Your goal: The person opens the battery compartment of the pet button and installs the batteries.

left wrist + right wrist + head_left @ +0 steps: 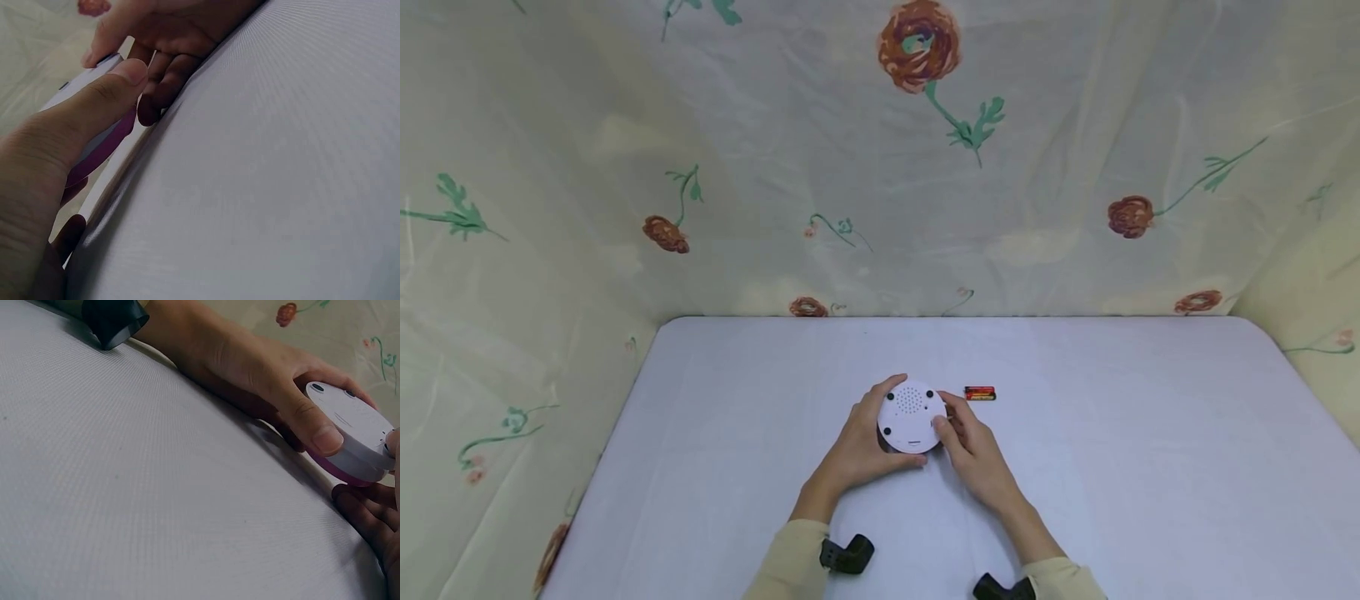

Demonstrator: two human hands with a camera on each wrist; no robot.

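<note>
A round white device [913, 421] is held up between both hands, with a cluster of small speaker holes and dark round feet on its upward face. In the right wrist view, a purple band [340, 473] runs round its lower edge. My left hand [863, 440] grips the device from the left, thumb along the near rim and fingers round the far side. From the right, my right hand [979, 460] pinches the edge, its thumb on the face; its other fingers curl beneath in the left wrist view. Two red-and-black batteries [980, 393] lie just beyond the right hand.
A white cloth covers the table [737, 392]. Flower-printed curtains [1045, 183] hang behind it and at both sides. Black wrist-worn devices [850, 555] sit at the cuffs of the light sleeves.
</note>
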